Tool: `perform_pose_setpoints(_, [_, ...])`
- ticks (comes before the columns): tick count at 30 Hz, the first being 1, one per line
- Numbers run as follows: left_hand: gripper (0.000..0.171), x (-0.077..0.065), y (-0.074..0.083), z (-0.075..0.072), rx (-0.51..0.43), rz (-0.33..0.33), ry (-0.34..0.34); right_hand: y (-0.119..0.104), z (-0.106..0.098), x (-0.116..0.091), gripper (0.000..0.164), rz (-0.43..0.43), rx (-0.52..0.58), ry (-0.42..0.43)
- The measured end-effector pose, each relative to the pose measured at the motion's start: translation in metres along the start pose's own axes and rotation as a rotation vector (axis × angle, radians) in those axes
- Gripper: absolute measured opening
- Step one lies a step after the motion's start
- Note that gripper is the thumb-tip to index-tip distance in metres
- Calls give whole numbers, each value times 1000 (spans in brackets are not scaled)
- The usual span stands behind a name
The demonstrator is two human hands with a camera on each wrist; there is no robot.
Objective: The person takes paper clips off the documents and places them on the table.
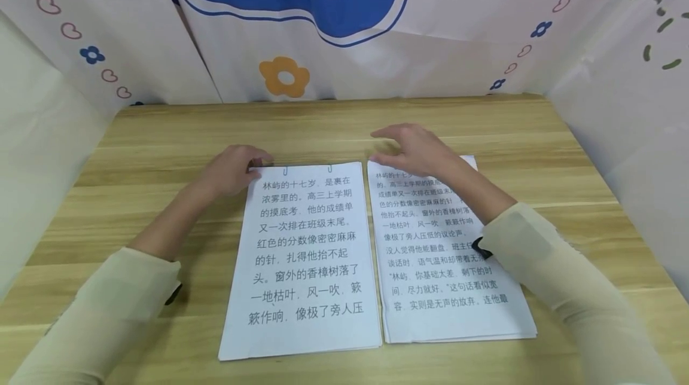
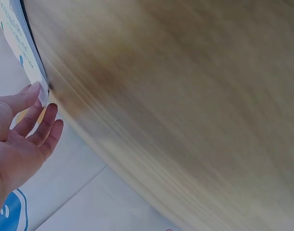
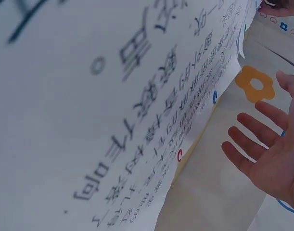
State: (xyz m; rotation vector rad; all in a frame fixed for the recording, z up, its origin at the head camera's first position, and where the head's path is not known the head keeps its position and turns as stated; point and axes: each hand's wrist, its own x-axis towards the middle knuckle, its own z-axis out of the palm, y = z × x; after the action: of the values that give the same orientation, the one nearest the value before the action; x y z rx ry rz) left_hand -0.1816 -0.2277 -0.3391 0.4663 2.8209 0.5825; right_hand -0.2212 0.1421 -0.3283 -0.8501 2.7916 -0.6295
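Note:
Two stacks of printed paper lie side by side on the wooden table. My left hand (image 1: 231, 171) pinches the upper left corner of the left paper stack (image 1: 307, 337), thumb on top and fingers beyond the edge. Two paper clips (image 1: 286, 170) sit along that stack's top edge. Over the top edge of the right paper stack (image 1: 441, 325), my right hand (image 1: 414, 149) hovers with fingers spread and holds nothing. In the right wrist view, a blue paper clip (image 3: 215, 97) and a red paper clip (image 3: 180, 155) show on the near stack's edge.
The wooden table (image 1: 177, 128) ends at a white hanging cloth (image 1: 457, 62) with a blue sign and an orange flower (image 1: 284, 77). White sheeting (image 1: 619, 110) walls the sides. A narrow gap separates the two stacks.

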Motion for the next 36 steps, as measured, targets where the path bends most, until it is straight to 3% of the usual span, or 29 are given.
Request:
perform_pose_setpoints(24, [30,-2,1,-1,-32,-27,48,-31,10,30,59,-91,24,-1])
perform_pose_setpoints(36, [24,-3,-3,0,-46,11,88,-42,15,45,52,-95,43,-17])
